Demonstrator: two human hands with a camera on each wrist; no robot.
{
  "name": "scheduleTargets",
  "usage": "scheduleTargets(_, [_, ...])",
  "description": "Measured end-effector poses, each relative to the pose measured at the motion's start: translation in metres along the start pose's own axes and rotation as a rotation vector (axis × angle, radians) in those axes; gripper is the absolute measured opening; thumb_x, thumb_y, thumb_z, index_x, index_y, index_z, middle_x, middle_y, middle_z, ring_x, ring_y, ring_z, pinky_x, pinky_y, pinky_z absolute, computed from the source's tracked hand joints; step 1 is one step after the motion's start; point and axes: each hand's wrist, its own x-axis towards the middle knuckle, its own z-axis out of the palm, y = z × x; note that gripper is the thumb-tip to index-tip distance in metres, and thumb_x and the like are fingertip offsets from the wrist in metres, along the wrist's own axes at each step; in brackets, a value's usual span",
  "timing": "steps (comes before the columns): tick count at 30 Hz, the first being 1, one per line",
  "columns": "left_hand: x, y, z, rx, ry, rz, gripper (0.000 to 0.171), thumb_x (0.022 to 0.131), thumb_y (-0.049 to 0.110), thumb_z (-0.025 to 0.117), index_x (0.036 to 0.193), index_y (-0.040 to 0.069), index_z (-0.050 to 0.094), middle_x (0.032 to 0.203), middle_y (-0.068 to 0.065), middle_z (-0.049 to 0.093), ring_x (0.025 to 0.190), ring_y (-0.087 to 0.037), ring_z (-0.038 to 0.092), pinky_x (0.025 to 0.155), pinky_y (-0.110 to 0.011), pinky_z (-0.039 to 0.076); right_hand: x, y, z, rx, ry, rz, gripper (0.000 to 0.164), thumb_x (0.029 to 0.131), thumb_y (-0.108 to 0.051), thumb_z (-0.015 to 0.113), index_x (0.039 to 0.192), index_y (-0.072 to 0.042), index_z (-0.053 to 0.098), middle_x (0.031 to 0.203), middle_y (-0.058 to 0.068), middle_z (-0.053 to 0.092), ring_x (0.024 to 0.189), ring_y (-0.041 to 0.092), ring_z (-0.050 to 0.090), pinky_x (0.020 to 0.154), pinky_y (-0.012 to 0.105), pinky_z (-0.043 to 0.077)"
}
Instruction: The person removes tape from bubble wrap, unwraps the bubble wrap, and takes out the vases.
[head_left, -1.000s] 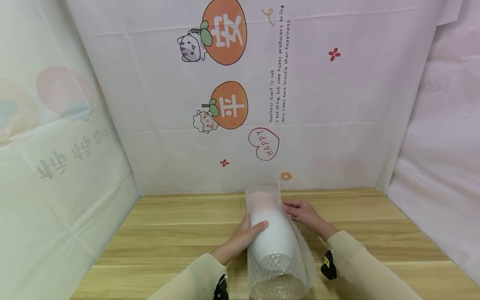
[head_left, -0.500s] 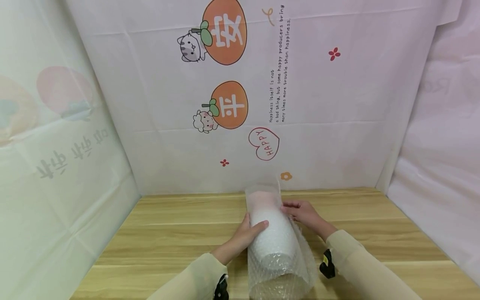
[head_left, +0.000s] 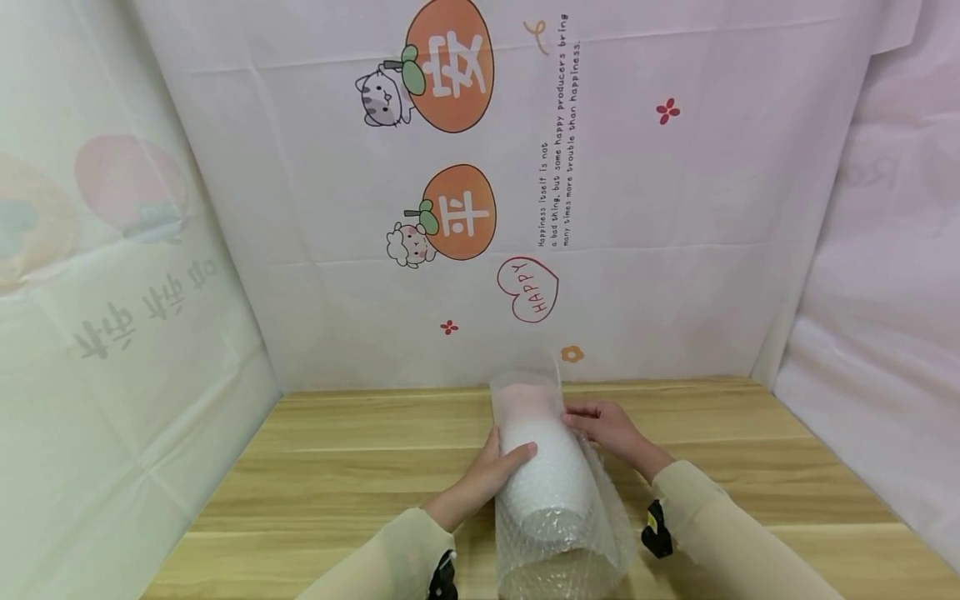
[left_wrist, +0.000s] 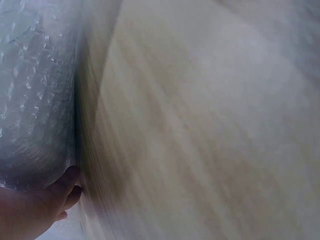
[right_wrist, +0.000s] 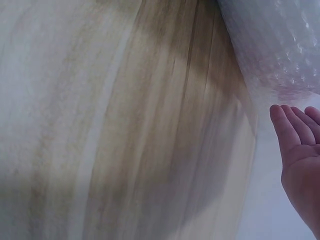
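Observation:
A white, vase-like object with a pinkish narrower far end [head_left: 543,450] lies on the table inside clear bubble wrap [head_left: 558,575]. My left hand [head_left: 480,479] grips the wrapped object from its left side, thumb over the top and fingers along the flank. In the left wrist view, fingertips [left_wrist: 70,182] press against the bubble wrap [left_wrist: 35,100]. My right hand [head_left: 611,429] is at the right side near the far end, thumb and fingers pinching the wrap's edge. The right wrist view shows this hand [right_wrist: 302,150] beside the bubble wrap [right_wrist: 280,45], its thumb hidden.
The light wood-grain table [head_left: 360,467] reaches back to a white printed cloth wall [head_left: 337,325]. More cloth hangs at the left [head_left: 135,400] and right [head_left: 885,375]. The wrap's near end opens towards the front edge. Black wrist straps [head_left: 657,533] sit on both sleeves.
The right hand has shifted very slightly left along the wrap's edge. The left hand and the wrapped object have stayed in place.

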Motion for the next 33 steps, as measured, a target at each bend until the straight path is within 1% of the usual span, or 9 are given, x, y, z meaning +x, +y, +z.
scheduleTargets(7, [-0.0019,0.0004,-0.0005,-0.014,-0.003,0.001,0.1,0.09,0.05,0.062,0.154,-0.002,0.006,0.155,-0.027,0.018,0.14,-0.041,0.023,0.109,-0.056,0.026,0.0015,0.0009,0.0014,-0.051,0.014,-0.013,0.043,0.095,-0.028,0.064,0.125,0.002,0.063,0.12,0.018,0.065,0.099,0.024,0.063,0.075,0.033,0.054])
scheduleTargets(15, [-0.0016,-0.0001,-0.0008,-0.01,0.002,-0.004,0.101,0.089,0.051,0.062,0.154,-0.003,0.006,0.156,-0.027,0.017,0.14,-0.041,0.022,0.11,-0.055,0.024,0.001,0.002,0.0025,-0.183,0.035,-0.128,0.033,0.098,-0.022,0.06,0.118,0.003,0.068,0.114,0.016,0.068,0.097,0.021,0.063,0.074,0.03,0.053])
scheduleTargets(19, [-0.0011,-0.0004,-0.001,-0.006,0.004,-0.009,0.103,0.089,0.052,0.062,0.153,-0.004,0.005,0.156,-0.027,0.015,0.141,-0.041,0.02,0.11,-0.055,0.024,-0.0003,-0.0006,0.003,-0.226,0.039,-0.16,0.031,0.098,-0.019,0.059,0.118,0.003,0.068,0.111,0.015,0.069,0.085,0.014,0.06,0.068,0.027,0.05])
scheduleTargets(21, [-0.0011,-0.0002,-0.001,-0.007,0.005,-0.009,0.103,0.089,0.052,0.062,0.153,-0.004,0.005,0.156,-0.027,0.015,0.141,-0.041,0.02,0.11,-0.055,0.024,-0.0003,-0.0013,0.0032,-0.239,0.037,-0.172,0.03,0.099,-0.018,0.059,0.118,0.004,0.068,0.101,0.013,0.071,0.072,0.013,0.054,0.064,0.027,0.047])
scheduleTargets(23, [-0.0013,-0.0001,-0.0011,-0.005,0.005,-0.011,0.103,0.089,0.052,0.062,0.153,-0.005,0.005,0.156,-0.027,0.015,0.141,-0.041,0.02,0.11,-0.055,0.023,0.0005,-0.0009,0.0031,-0.248,0.039,-0.179,0.029,0.099,-0.017,0.058,0.116,0.004,0.068,0.084,0.009,0.068,0.063,0.012,0.046,0.061,0.027,0.044])
scheduleTargets(26, [-0.0017,0.0005,-0.0012,-0.005,0.005,-0.012,0.102,0.089,0.052,0.062,0.153,-0.004,0.005,0.156,-0.027,0.015,0.141,-0.041,0.02,0.11,-0.055,0.023,0.002,0.0011,0.0024,-0.256,0.038,-0.19,0.025,0.099,-0.016,0.058,0.11,0.003,0.072,0.063,0.0,0.054,0.056,0.012,0.039,0.059,0.028,0.043])
scheduleTargets(28, [-0.0022,0.0008,-0.0013,-0.005,0.003,-0.012,0.102,0.089,0.052,0.062,0.153,-0.004,0.006,0.156,-0.027,0.015,0.141,-0.041,0.02,0.11,-0.055,0.023,0.0026,0.0022,0.0018,-0.253,0.043,-0.192,0.023,0.099,-0.015,0.058,0.1,0.001,0.074,0.059,-0.002,0.046,0.057,0.012,0.041,0.059,0.028,0.044])
scheduleTargets(30, [-0.0021,0.001,-0.0012,-0.006,0.003,-0.009,0.101,0.09,0.051,0.062,0.154,-0.003,0.006,0.156,-0.027,0.016,0.14,-0.041,0.021,0.11,-0.056,0.024,0.003,0.003,0.0016,-0.248,0.048,-0.192,0.023,0.099,-0.015,0.058,0.09,-0.001,0.073,0.058,-0.003,0.045,0.058,0.013,0.043,0.059,0.029,0.044])
scheduleTargets(33, [-0.0022,0.0011,-0.0012,-0.007,0.001,-0.006,0.101,0.09,0.051,0.062,0.154,-0.003,0.006,0.156,-0.027,0.016,0.14,-0.041,0.022,0.11,-0.056,0.024,0.0024,0.0021,0.0011,-0.245,0.058,-0.185,0.023,0.099,-0.017,0.058,0.086,-0.004,0.072,0.062,-0.002,0.048,0.063,0.014,0.047,0.06,0.03,0.045])
